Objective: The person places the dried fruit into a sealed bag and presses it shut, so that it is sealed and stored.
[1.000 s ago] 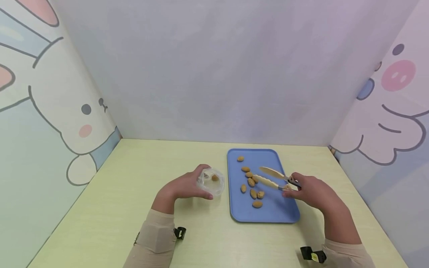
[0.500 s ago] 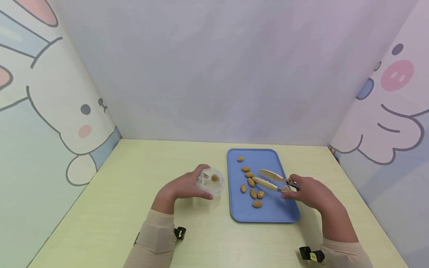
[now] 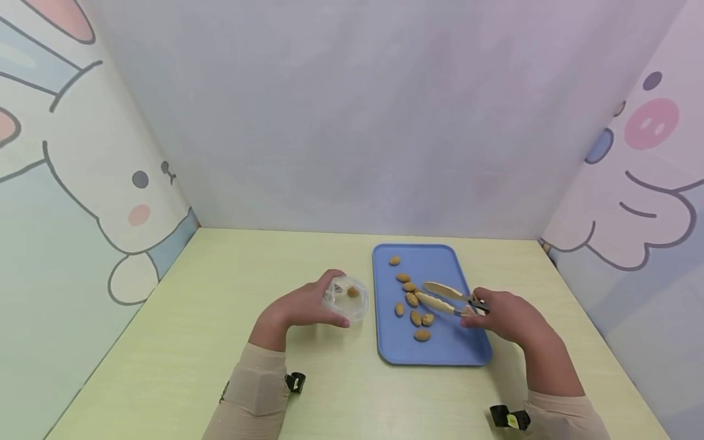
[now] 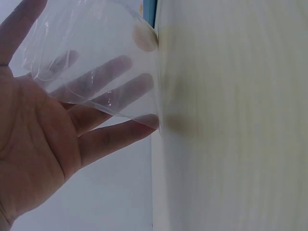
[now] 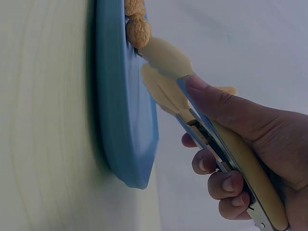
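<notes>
A clear thin plastic bag (image 3: 356,307) stands upright on the table, and one brown piece (image 4: 145,37) shows through its wall. My left hand (image 3: 313,304) holds this bag, thumb on one side and fingers along the other. In my right hand (image 3: 508,313) is a pair of food tongs (image 5: 166,94) with cream-coloured tips, their arms partly spread over the blue tray (image 3: 459,349). Several brown nuts (image 3: 422,335), almond-shaped with wrinkled shells, lie on that tray. One tong tip reaches right up to a nut (image 5: 138,32) near the middle of the cluster.
Pale wood-grain tabletop (image 3: 220,305) runs under everything. A grey-white wall (image 3: 341,122) closes off the back, with cartoon-printed panels on either side. The raised tray rim (image 5: 108,96) stands between the bag and the nuts.
The tongs have shifted slightly down and toward the nuts, and the gap between their arms has narrowed. My left hand and the bag have not moved.
</notes>
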Tool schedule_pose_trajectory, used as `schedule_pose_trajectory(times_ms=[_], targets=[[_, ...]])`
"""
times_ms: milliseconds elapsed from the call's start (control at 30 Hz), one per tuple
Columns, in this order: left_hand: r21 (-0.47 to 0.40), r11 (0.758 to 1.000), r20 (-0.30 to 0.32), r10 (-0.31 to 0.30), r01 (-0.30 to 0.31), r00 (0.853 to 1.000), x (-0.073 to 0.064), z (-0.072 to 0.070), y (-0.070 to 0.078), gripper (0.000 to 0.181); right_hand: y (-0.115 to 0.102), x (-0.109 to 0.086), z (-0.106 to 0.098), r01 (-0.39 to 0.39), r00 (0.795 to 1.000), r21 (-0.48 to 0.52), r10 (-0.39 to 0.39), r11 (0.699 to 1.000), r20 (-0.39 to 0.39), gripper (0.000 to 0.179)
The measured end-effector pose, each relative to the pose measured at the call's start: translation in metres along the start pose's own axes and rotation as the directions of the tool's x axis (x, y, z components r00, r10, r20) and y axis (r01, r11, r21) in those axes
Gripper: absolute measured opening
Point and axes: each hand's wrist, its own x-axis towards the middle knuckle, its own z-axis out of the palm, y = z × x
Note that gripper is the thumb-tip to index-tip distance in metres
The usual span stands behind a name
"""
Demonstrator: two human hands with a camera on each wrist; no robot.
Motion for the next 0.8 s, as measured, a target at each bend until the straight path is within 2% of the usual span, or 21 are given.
schedule_pose_trajectory(times_ms=[233, 533, 800], targets=[[0.011, 1.000, 0.001, 0.002, -0.002, 1.000, 0.0012, -0.0004, -0.0010, 0.097, 0.0018, 0.0015, 0.0017, 0.014, 1.000, -0.034, -0.015, 0.999, -0.021, 0.066], [0.024, 1.000, -0.001, -0.002, 0.002, 1.000, 0.0005, -0.0005, -0.0015, 0.097, 0.0011, 0.0028, 0.0022, 0.034, 0.999, -0.051, -0.036, 0.998, -0.034, 0.050], [0.016, 1.000, 0.004, 0.000, 0.000, 1.000, 0.0009, 0.0005, -0.0025, 0.097, 0.0021, 0.0020, 0.0003, 0.026, 0.999, -0.057, -0.028, 0.998, -0.028, 0.056]])
